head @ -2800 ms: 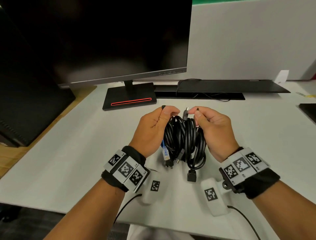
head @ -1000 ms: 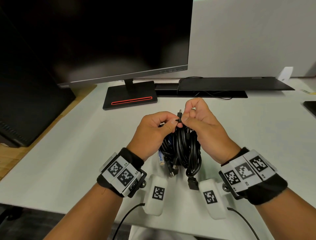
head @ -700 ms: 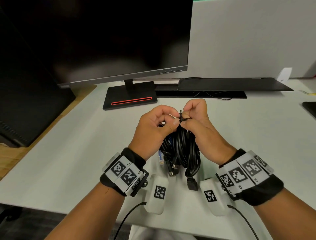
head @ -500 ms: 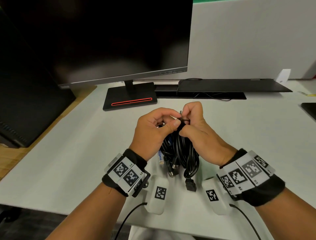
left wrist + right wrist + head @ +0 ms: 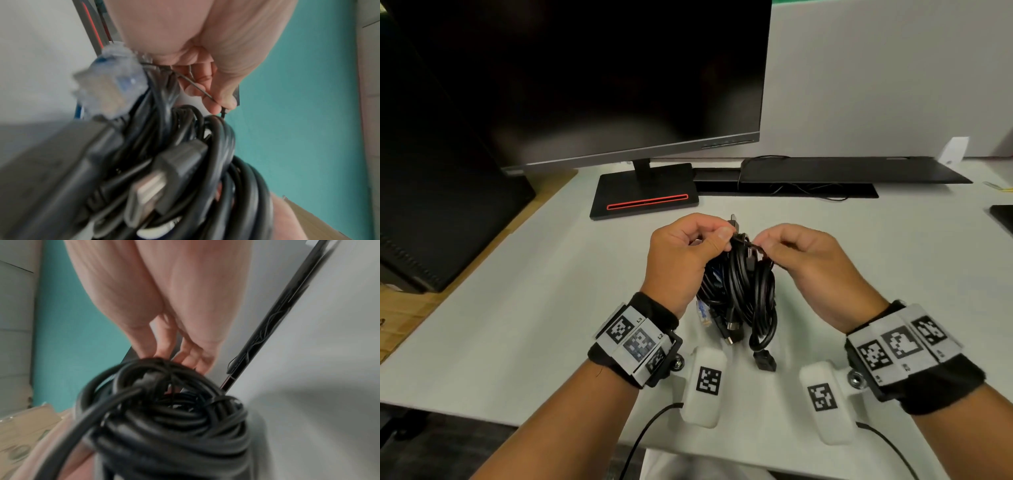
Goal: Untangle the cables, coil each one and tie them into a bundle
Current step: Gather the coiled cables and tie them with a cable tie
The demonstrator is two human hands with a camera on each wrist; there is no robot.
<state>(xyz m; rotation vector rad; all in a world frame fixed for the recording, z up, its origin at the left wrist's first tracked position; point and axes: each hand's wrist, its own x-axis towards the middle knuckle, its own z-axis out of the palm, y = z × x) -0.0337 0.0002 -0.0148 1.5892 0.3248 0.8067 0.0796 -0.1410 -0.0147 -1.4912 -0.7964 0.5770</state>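
Observation:
A bundle of coiled black cables stands upright on the white table, plugs hanging at its near end. My left hand and right hand meet over its top, each pinching an end of a thin black tie wire that runs across the coils. In the left wrist view the tie wire passes between my fingertips, beside a blue network plug and a USB plug. In the right wrist view my fingers sit just behind the coils; the pinch itself is hidden there.
A dark monitor on a stand with a red-striped base stands behind the hands. A flat black device with thin wires lies at the back right. A black box sits at the left, another dark item at the right edge.
My hands, pressed together over the bundle's top half a second ago, have drawn apart sideways. The right hand has moved right and the tie wire now stretches between them.

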